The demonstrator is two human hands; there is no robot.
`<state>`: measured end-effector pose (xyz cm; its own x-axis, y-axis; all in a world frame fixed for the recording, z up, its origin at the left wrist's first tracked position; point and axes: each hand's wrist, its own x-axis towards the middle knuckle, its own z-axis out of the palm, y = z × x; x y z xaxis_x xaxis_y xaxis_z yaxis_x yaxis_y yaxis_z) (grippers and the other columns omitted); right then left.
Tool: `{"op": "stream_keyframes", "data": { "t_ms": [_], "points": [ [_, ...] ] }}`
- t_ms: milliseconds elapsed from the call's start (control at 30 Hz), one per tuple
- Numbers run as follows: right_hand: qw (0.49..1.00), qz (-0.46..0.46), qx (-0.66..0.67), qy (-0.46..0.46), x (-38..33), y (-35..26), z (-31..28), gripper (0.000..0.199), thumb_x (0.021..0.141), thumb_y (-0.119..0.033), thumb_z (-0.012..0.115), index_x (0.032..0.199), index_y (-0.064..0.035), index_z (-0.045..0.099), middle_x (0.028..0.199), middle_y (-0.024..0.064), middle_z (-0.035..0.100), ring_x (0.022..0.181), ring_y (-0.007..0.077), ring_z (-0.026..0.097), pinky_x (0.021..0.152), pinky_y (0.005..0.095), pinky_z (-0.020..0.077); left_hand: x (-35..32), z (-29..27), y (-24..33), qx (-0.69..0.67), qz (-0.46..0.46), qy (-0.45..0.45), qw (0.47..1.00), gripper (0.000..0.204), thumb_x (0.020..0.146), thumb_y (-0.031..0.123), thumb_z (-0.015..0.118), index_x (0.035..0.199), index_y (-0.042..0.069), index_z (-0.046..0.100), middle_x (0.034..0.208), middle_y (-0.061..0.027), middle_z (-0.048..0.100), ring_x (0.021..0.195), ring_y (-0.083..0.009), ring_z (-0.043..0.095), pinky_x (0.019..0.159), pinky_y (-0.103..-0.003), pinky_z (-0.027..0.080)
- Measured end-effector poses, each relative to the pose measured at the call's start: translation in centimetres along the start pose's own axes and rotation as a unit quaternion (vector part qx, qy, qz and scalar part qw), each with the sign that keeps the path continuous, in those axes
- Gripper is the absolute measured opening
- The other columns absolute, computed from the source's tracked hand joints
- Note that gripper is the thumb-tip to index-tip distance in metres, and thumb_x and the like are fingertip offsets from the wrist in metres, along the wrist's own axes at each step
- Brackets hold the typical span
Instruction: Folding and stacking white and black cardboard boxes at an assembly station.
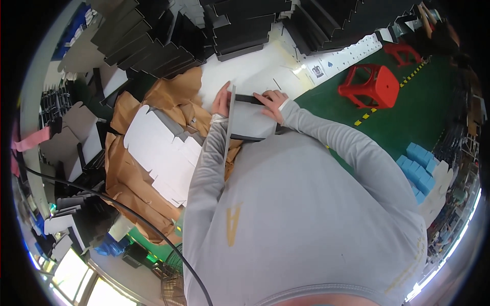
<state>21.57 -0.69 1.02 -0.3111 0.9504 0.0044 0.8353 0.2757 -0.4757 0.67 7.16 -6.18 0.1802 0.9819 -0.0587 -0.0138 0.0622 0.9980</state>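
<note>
A worker in a grey top folds a flat grey box blank [247, 120] on the white desk [255, 71]: left hand [222, 100] braces a raised flap, right hand [272, 103] apparently presses the dark edge. Beside it lie white blanks [155, 148]; beyond, black stacks [153, 41]. Creasing squarely likely comes next.

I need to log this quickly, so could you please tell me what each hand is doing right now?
Left hand: holding the raised flap of the grey cardboard box.
Right hand: fingers pressed on the box's dark top edge.
</note>
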Motion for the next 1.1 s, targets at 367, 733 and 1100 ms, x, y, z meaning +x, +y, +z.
{"op": "stream_keyframes", "data": {
  "t_ms": [367,733,1100],
  "points": [
    [0.988,-0.016,-0.057,-0.141,4.8,4.9,7.7,0.023,0.071,-0.019,0.050,0.087,-0.0035,0.057,0.087,0.0158,0.058,0.085,0.0328,0.055,0.069,0.0459,0.0453,1.1,0.8,-5.8,0.262,0.319,-0.028,0.910,0.014,0.077,0.013,0.048,0.075,0.008,0.061,0.069,-0.0113,0.055,0.067,-0.0255,0.053,0.058,-0.035,0.042],
    [0.983,-0.054,-0.092,-0.147,2.5,5.5,0.3,0.020,0.075,-0.022,0.048,0.081,-0.0052,0.055,0.080,0.0140,0.058,0.074,0.0319,0.059,0.065,0.0419,0.0497,0.9,-1.5,-8.3,0.136,-0.074,-0.126,0.980,0.043,0.088,0.035,0.035,0.099,0.000,0.058,0.089,-0.0120,0.061,0.082,-0.0212,0.056,0.078,-0.033,0.044],
    [0.987,-0.076,-0.083,-0.115,6.6,6.8,-3.5,0.019,0.074,-0.022,0.050,0.082,-0.0057,0.057,0.081,0.0147,0.059,0.075,0.0318,0.060,0.065,0.0416,0.0498,0.0,-4.1,-9.0,0.089,-0.084,-0.128,0.984,0.046,0.088,0.037,0.033,0.103,-0.001,0.056,0.091,-0.0130,0.060,0.084,-0.0219,0.056,0.079,-0.033,0.044]
  ]
}}
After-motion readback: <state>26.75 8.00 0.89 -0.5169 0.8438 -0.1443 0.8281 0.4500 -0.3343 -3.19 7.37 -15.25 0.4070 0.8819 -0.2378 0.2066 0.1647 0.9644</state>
